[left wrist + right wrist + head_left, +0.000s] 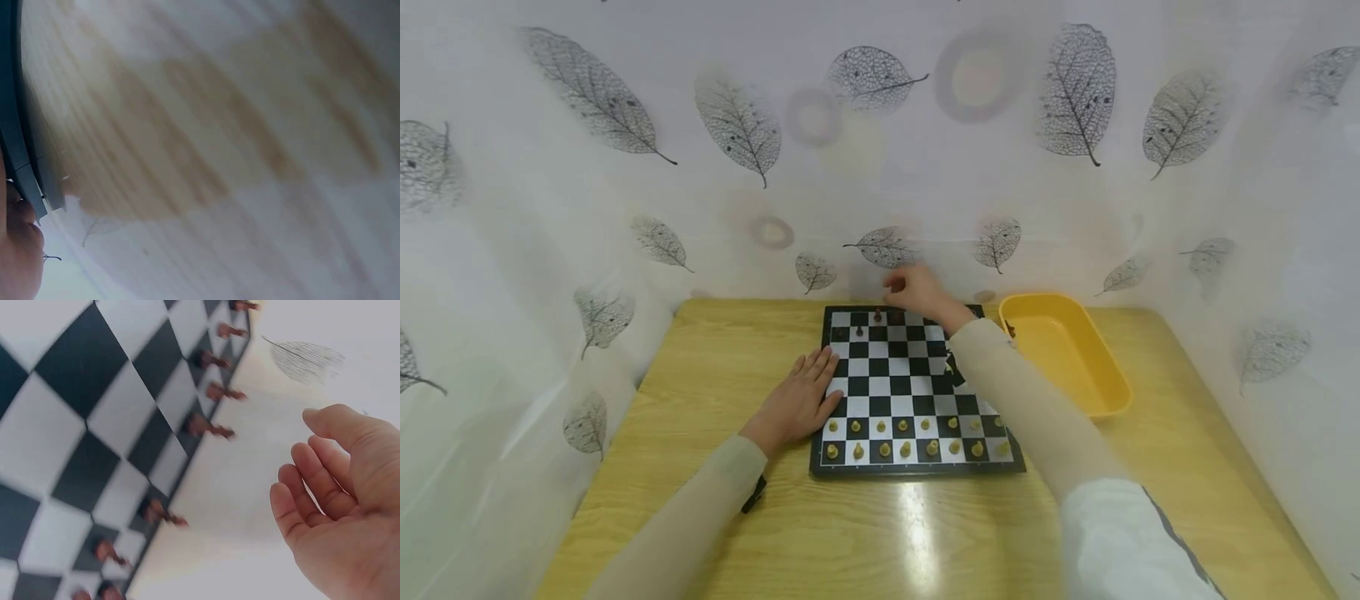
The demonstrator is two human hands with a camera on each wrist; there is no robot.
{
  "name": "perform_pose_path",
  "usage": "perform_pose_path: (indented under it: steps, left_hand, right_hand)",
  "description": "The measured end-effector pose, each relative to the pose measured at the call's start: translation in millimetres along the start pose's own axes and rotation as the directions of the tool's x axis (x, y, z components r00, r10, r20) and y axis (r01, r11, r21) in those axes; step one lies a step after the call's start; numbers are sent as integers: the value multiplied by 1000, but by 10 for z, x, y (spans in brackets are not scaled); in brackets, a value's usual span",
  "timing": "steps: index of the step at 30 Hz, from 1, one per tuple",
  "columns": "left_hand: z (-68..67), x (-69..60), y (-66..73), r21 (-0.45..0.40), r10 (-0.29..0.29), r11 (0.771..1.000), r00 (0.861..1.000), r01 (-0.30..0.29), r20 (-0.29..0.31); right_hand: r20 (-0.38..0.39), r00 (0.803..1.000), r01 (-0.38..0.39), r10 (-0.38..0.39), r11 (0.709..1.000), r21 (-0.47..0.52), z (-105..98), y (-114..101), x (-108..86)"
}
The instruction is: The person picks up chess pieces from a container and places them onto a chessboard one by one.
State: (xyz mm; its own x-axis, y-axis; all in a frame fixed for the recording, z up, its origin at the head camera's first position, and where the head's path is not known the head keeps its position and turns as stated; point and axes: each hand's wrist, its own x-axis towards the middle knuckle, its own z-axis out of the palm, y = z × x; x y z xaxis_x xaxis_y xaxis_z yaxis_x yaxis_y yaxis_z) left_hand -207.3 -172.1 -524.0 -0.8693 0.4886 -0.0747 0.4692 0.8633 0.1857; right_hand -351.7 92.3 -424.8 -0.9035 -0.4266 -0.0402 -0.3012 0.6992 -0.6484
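Dark pieces [203, 427] likely light, stiff; best pinched at neck. Right hand [347, 503] empty, fingers loosely bent. Left hand [797, 398] at board [880, 367], fingers straight.

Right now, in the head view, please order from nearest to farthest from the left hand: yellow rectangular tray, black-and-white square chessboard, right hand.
1. Chessboard: at the fingertips of the left hand.
2. Right hand: near the board's far edge.
3. Tray: right of the board.

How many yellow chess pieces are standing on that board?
16 yellow pieces: eight in the nearest row and eight in the next row of the chessboard. The right sleeve could hide more.
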Motion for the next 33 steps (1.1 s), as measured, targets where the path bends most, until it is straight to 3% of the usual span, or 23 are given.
perform_pose_path:
  steps: [5,16,24,33]
  left_hand:
    - [0,5,-5,-1,6,1000,1000,-6,-3]
    - [6,8,-9,-6,8,1000,1000,-8,0]
    - [10,5,-16,-9,5,1000,1000,-5,-3]
    - [-5,0,-6,-6,9,1000,1000,-9,11]
  right_hand:
    - [-105,994,33,-31,999,11,-318,93,-266]
    - [-276,956,-94,94,995,16,-808,682,-819]
    - [-294,939,-169,177,984,52,-894,1067,-1022]
    - [-235,928,-275,288,957,86,-832,1390,-1133]
